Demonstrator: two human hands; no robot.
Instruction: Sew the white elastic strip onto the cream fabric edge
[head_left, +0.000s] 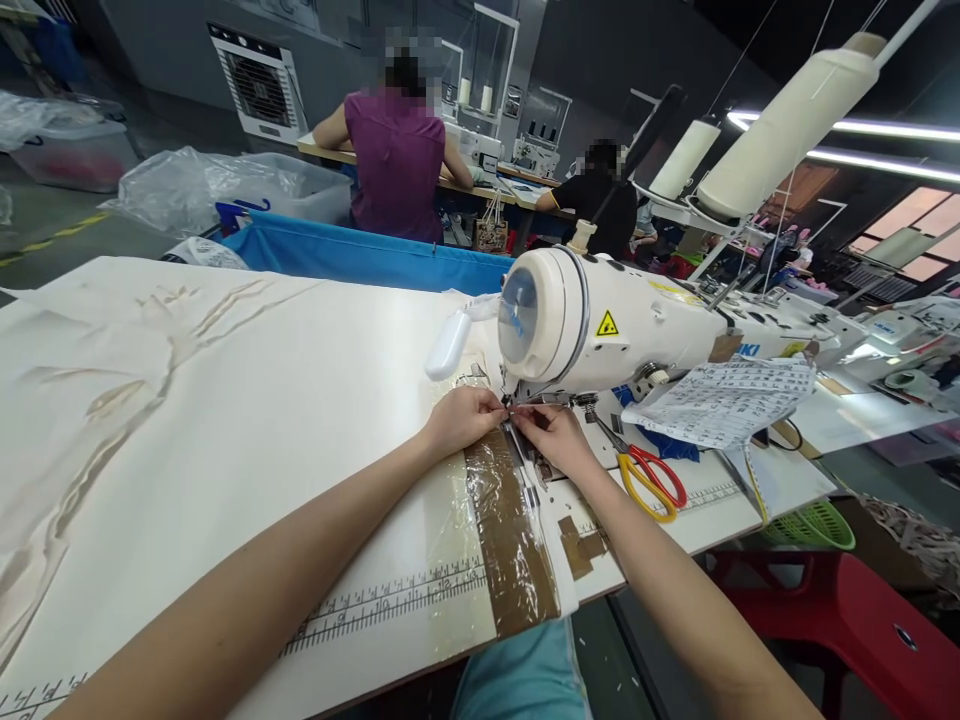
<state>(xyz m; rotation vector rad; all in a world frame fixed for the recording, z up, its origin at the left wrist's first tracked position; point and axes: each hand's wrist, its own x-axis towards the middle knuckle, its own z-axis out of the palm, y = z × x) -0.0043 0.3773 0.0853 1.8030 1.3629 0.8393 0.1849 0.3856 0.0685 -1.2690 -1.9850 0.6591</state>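
Our left hand (466, 415) and right hand (555, 437) meet beneath the head of the white sewing machine (544, 315), right by its needle. The fingers of each are drawn together in a pinch, the tips nearly touching; whatever may be between them is too small for us to tell. The machine stands at the right side of our white table (330, 400), its round end toward us. Below our left wrist, a band of shiny brown tape (510, 530) runs to the near edge, where ruler marks (405, 592) line the tabletop. Just beyond our right wrist lie scissors (634, 460) with red and yellow handles, and near them a printed paper (724, 400) leans against the machine. Cream cloth (82, 420) lies creased along our far left. Past the table we see blue cloth (367, 250), and a person in a purple top (397, 160) sits at another table. Large thread cones (791, 125) rise at upper right; a red stool (862, 610) stands below.
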